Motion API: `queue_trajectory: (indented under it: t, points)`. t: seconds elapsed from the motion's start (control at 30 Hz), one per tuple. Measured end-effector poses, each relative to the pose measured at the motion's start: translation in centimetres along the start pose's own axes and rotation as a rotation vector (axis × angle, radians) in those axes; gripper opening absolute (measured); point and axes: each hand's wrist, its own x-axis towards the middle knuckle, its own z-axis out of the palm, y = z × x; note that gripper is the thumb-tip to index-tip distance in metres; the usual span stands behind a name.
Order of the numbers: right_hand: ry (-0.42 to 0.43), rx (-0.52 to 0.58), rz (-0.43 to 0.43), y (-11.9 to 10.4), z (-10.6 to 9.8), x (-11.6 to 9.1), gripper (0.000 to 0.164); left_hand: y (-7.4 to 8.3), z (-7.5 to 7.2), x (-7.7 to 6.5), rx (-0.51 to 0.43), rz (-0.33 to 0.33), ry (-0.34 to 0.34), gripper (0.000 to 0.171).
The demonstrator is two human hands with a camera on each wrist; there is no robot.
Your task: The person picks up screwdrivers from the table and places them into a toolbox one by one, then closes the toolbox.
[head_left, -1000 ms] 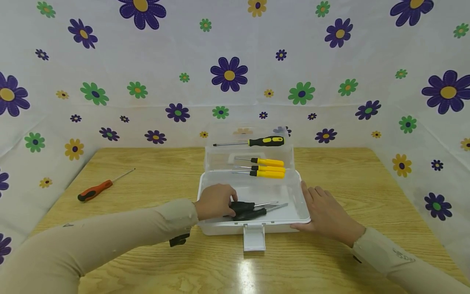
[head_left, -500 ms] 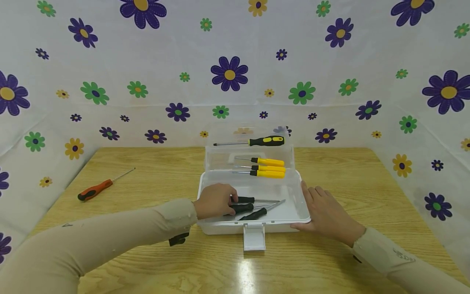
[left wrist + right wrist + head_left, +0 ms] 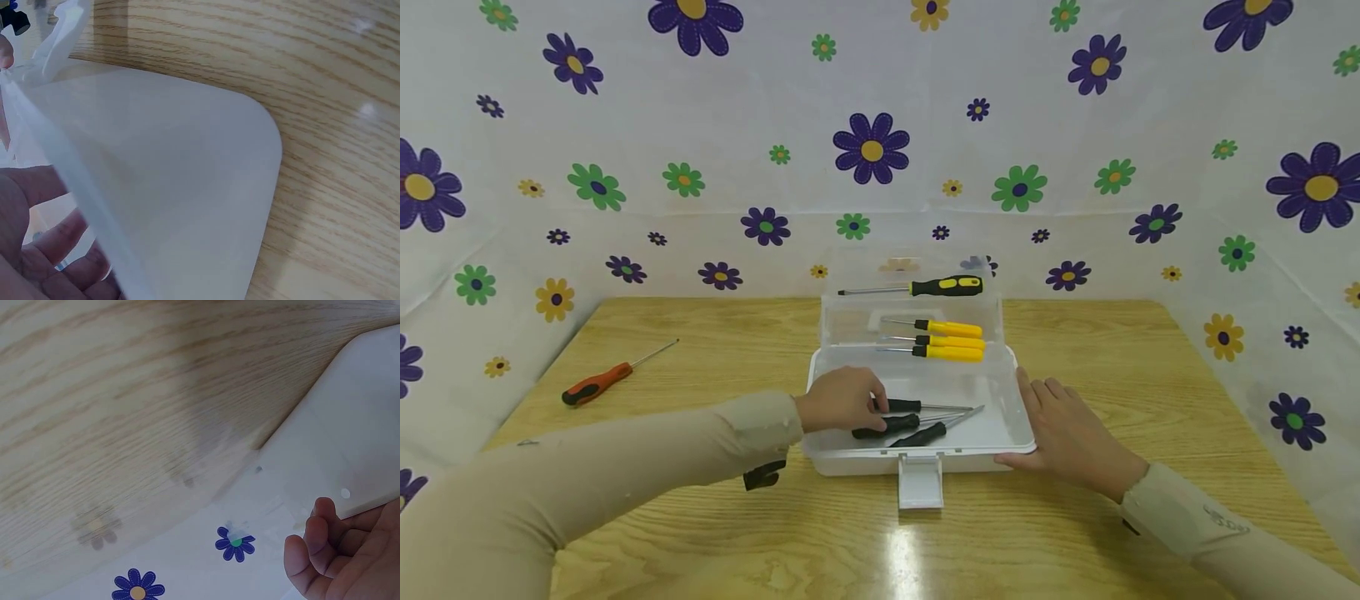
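Observation:
A white plastic toolbox (image 3: pixel 988 451) stands with its clear lid (image 3: pixel 850 321) raised at the back. My left hand (image 3: pixel 842 396) reaches inside over the left end. Its fingertips are at the handle of the rear black screwdriver (image 3: pixel 904 406), hiding the handle's end. Its thumb is over the middle black screwdriver (image 3: pixel 891 426). A third black screwdriver (image 3: pixel 921 436) lies aslant nearest the front wall. In the left wrist view, the thumb and fingers are apart behind the box wall (image 3: pixel 175 150). My right hand (image 3: pixel 1063 421) rests against the right front corner, fingers along the side, thumb at the front.
Three yellow-handled screwdrivers (image 3: pixel 955 342) and a larger black-and-yellow screwdriver (image 3: pixel 947 286) are stacked in rows in the lid. An orange-and-black screwdriver (image 3: pixel 598 383) lies on the wooden table (image 3: pixel 730 350) at the left. The latch (image 3: pixel 921 483) hangs down in front.
The bunched black screwdrivers have spread apart, the rear one now lying separately. My left hand has shifted slightly back and right, uncovering more of the middle handle. The right hand stays put.

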Motion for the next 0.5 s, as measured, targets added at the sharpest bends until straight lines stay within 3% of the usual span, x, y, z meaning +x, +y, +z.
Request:
queue_trajectory:
  t: [0.5]
  points:
    - [0.015,-0.009,-0.013,0.1,0.1,-0.1,0.109,1.2,-1.6,-0.8,0.029,0.067,0.007,0.013]
